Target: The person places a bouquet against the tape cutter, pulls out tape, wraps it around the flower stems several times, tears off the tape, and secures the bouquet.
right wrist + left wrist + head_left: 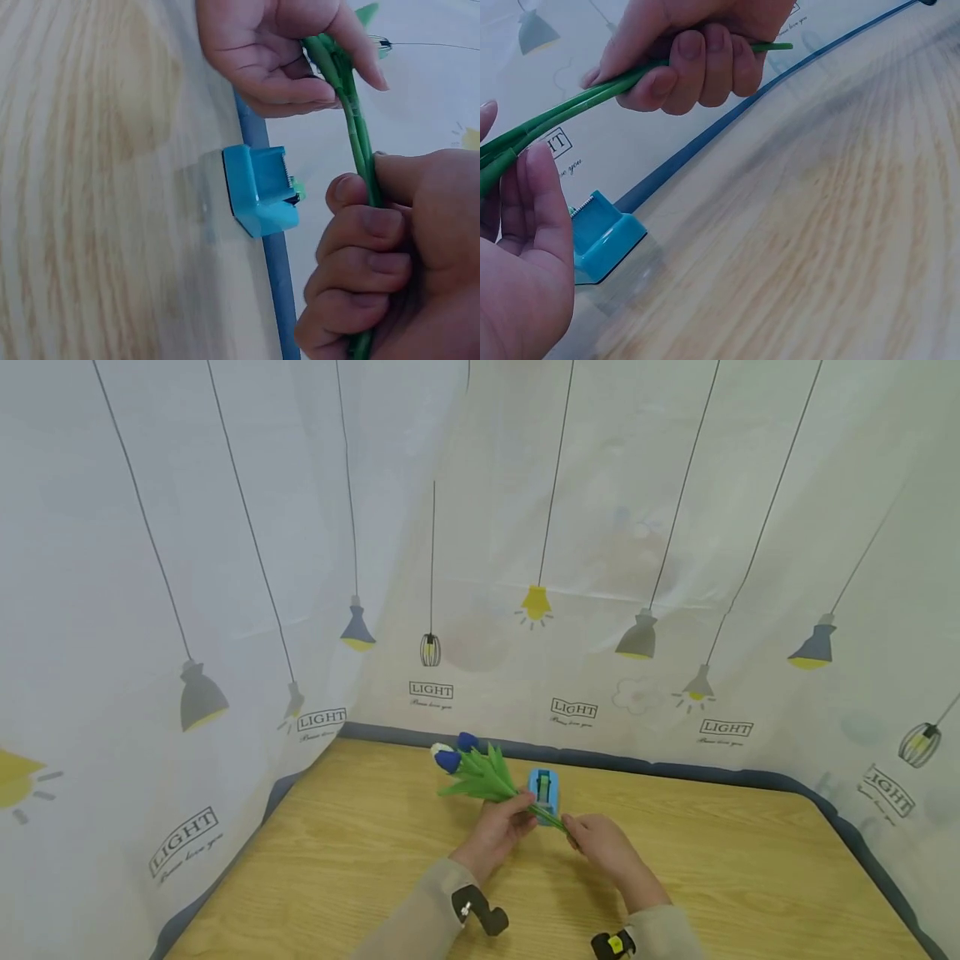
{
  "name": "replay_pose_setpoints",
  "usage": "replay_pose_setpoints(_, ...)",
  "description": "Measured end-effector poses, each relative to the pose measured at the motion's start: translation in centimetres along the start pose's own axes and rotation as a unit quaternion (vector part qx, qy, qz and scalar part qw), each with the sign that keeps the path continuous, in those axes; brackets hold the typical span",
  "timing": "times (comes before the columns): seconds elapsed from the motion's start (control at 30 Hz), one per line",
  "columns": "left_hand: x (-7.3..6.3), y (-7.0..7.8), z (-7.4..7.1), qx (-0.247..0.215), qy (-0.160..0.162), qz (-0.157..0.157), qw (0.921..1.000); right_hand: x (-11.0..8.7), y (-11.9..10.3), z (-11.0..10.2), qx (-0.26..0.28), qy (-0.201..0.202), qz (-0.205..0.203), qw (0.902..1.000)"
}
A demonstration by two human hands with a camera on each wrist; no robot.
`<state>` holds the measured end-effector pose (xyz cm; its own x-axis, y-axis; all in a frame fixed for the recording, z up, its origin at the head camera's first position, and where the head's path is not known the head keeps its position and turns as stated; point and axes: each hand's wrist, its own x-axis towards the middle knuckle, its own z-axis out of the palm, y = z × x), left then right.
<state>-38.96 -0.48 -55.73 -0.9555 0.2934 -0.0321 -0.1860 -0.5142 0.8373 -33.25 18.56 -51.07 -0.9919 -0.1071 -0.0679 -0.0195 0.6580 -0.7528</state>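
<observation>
A small bunch of tulips (483,775) with blue and white blooms and green leaves is held slantwise above the table, blooms toward the upper left. My left hand (493,837) holds it just below the leaves, thumb and fingers around the stems. Further down, my right hand (606,850) grips the stem ends, and its fingers curl fully around them in the right wrist view. Between both hands the green stems (358,142) run close together, with a shiny clear patch on them near the left fingertips. Just behind the stems stands a blue tape dispenser (554,787).
The wooden table (750,860) spreads out beneath both hands. Along its back and sides hangs a pale curtain (495,527) printed with lamps, its dark border (622,763) lying at the table's edge.
</observation>
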Motion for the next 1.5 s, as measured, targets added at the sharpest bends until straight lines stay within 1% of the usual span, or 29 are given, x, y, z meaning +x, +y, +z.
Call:
replay_pose_setpoints(0.1, 0.1, -0.1, -0.1, -0.009, 0.008, 0.0, 0.9999, 0.1, 0.0, 0.2, -0.039, 0.034, -0.021, 0.9984)
replay_pose_setpoints(0.23, 0.1, -0.1, -0.2, -0.021, 0.014, -0.001, 0.9997, 0.3, 0.1, 0.4, -0.066, 0.06, -0.046, 0.995)
replay_pose_setpoints(0.43, -0.2, 0.1, 0.0, -0.032, 0.027, -0.002, 0.9991, 0.6, 0.0, 0.7, -0.097, 0.084, -0.062, 0.9898)
replay_pose_setpoints(0.57, -0.3, 0.1, 0.0, -0.029, 0.021, 0.001, 0.9993, 0.5, -0.1, 0.7, -0.11, 0.091, -0.072, 0.9871)
replay_pose_setpoints(0.67, -0.2, 0.0, -0.1, -0.018, 0.014, 0.004, 0.9997, 0.4, -0.1, 0.5, -0.114, 0.084, -0.067, 0.9876)
replay_pose_setpoints(0.8, 0.1, -0.2, -0.3, 0.012, 0.005, 0.006, 0.9999, 0.2, 0.1, 0.1, -0.104, 0.051, -0.049, 0.9921)
replay_pose_setpoints(0.9, 0.2, -0.3, -0.5, 0.033, 0.002, 0.007, 0.9994, 0.2, 0.6, -0.1, -0.044, 0.002, -0.03, 0.9986)
replay_pose_setpoints(0.97, 0.2, -0.4, -0.6, 0.042, 0.002, 0.007, 0.9991, 0.3, 1.0, -0.2, 0.015, -0.042, -0.013, 0.9989)
replay_pose_setpoints(1.0, 0.2, -0.5, -0.6, 0.043, 0.001, 0.004, 0.9991, 0.3, 1.2, -0.3, 0.05, -0.067, -0.002, 0.9965)
replay_pose_setpoints(1.07, 0.2, -0.5, -0.7, 0.045, -0.001, 0.0, 0.999, 0.3, 1.6, -0.3, 0.109, -0.111, 0.018, 0.9876)
replay_pose_setpoints(1.13, 0.2, -0.5, -0.8, 0.047, -0.005, -0.002, 0.9989, 0.3, 1.9, -0.4, 0.152, -0.148, 0.039, 0.9765)
replay_pose_setpoints(1.2, 0.2, -0.4, -0.8, 0.048, -0.009, -0.004, 0.9988, 0.3, 2.1, -0.4, 0.185, -0.172, 0.059, 0.9657)
replay_pose_setpoints(1.33, 0.0, -0.1, -0.7, 0.056, -0.02, -0.001, 0.9982, 0.3, 2.5, -0.4, 0.214, -0.2, 0.077, 0.9528)
replay_pose_setpoints(1.47, -0.1, 0.0, -0.7, 0.056, -0.026, -0.004, 0.9981, 0.4, 2.7, -0.5, 0.232, -0.227, 0.073, 0.9432)
replay_pose_setpoints(1.5, 0.0, 0.0, -0.7, 0.055, -0.026, -0.006, 0.9981, 0.4, 2.6, -0.6, 0.232, -0.229, 0.071, 0.9426)
